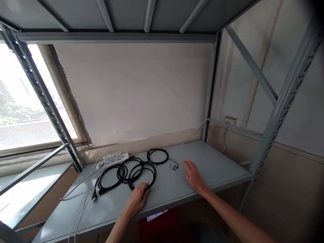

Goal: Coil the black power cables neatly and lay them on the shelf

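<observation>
My left hand (138,199) is closed on the near edge of a coiled black cable (155,174), which lies flat on the grey shelf (217,162). Its thumb and fingers are at the coil's front rim. To the right, my right hand (193,176) is over the shelf with fingers stretched out, holding nothing I can see. Just left of its fingertips is a small tangle of thin black ties (174,165). Other black cable coils rest close by: one with a plug (107,187), one in the middle (121,172) partly overlapped, and a smaller one (167,157) behind.
A white power strip (124,157) with adapters sits against the wall at the back left. White cords (86,200) run from it across the left side and over the front edge. Metal posts (212,84) and an upper shelf (126,37) frame the space. Below is something red (162,227).
</observation>
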### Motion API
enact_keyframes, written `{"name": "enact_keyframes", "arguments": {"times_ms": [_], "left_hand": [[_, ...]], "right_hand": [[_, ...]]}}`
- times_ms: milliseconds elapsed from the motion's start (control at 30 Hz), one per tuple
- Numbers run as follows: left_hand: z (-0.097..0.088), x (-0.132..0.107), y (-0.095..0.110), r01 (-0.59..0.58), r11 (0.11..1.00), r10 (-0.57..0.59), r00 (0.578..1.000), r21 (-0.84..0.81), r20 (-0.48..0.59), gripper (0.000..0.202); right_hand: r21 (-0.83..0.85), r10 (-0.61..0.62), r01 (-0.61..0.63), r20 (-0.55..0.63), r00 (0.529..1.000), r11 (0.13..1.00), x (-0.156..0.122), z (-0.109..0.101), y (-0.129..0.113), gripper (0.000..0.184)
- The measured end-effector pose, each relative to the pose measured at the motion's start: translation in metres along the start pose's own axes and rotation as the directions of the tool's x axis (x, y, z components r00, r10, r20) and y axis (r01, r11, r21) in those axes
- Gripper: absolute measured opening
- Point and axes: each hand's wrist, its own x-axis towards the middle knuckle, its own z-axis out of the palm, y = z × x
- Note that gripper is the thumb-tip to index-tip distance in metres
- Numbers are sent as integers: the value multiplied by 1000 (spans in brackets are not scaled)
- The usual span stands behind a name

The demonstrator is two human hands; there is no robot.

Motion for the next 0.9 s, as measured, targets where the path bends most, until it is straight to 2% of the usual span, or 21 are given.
{"name": "enact_keyframes", "arguments": {"times_ms": [100,233,300,367,433,533,600,667,733,833,900], "left_hand": [[-1,2,-1,2,998,-4,999,-58,-33,28],[1,3,-5,6,996,-10,999,-90,-51,27],[3,4,-7,8,995,-16,997,-96,-77,25],[5,5,-11,12,994,-23,995,-106,-100,23],[6,6,-14,22,991,-36,994,-132,-107,18],[7,8,-19,52,982,-75,990,-181,-119,13],[7,9,-21,66,978,-93,987,-198,-133,12],[7,9,-22,67,977,-97,985,-201,-142,13],[7,9,-22,60,979,-90,985,-195,-148,14],[8,8,-23,41,984,-67,987,-171,-149,16],[9,7,-24,28,988,-49,989,-149,-137,17]], "right_hand": [[136,-184,172,81,979,976,-12,1,-38,56],[296,-318,259,173,932,920,-17,15,-98,44],[349,-370,301,150,917,888,-13,24,-122,35],[442,-299,222,112,948,869,-5,36,-139,29],[563,-117,30,119,986,826,2,49,-150,24],[677,147,-237,189,971,697,10,66,-159,23],[687,230,-310,209,950,657,12,73,-162,33],[658,215,-318,236,948,682,11,76,-163,45],[605,130,-276,274,953,747,10,77,-163,51],[509,12,-144,254,967,849,10,79,-163,45],[464,-38,-72,225,974,883,10,79,-162,38]]}}
